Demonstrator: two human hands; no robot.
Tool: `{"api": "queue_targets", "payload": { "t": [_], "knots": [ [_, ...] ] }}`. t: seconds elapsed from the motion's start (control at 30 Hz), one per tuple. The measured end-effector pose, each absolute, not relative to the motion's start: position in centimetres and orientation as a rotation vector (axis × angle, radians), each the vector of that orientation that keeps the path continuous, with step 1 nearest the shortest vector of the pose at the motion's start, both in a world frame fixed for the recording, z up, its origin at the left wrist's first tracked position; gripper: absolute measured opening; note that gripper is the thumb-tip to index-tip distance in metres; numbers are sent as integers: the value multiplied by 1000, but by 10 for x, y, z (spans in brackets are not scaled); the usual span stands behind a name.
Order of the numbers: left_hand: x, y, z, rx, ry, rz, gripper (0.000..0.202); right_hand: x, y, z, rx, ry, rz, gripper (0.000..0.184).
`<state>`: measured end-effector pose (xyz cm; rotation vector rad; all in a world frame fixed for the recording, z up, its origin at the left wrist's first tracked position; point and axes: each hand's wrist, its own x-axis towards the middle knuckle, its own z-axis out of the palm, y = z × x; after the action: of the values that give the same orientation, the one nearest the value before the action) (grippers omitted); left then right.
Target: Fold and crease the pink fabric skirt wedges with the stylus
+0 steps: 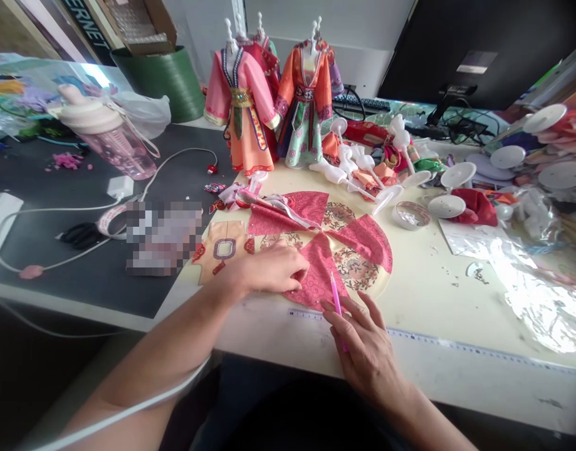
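A round doll skirt piece (316, 266) lies flat on the table, with red patterned panels alternating with pale floral ones. My left hand (279, 268) rests on its lower left part, fingers curled down and tips near a red panel. Whether anything small is between those fingers is hidden. In my right hand (365, 335) is a slim pink pen-like tool (335, 294), its pale tip pointing up over the lower red panel. Left of the skirt lies a peach doll garment piece (227, 245) with a dark-edged rectangular design. Pink and white fabric strips (273, 203) lie across the skirt's top.
Dressed doll forms (243, 113) stand at the back, beside white doll stands (353, 166). A tape roll (410, 215) sits right of the skirt, a ruler strip (457, 346) runs along the front. At left are a pink bottle (111, 134), black-handled scissors (78, 235) and cables.
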<state>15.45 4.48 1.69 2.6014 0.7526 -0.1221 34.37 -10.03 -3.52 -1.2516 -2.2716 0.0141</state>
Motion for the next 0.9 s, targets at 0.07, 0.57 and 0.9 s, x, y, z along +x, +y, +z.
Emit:
{"api": "queue_targets", "payload": {
  "t": [0.07,0.57,0.9],
  "knots": [
    [155,45,16,2613,740,-115,15,343,-101,-35,-1246,-2263,7,42],
    [159,40,17,2632,727,-72,16,340,-99,-36,-1236,-2319,39,37],
    [160,41,11,2763,859,106,15,378,-100,-33,-1328,-2225,-109,38]
  ]
}}
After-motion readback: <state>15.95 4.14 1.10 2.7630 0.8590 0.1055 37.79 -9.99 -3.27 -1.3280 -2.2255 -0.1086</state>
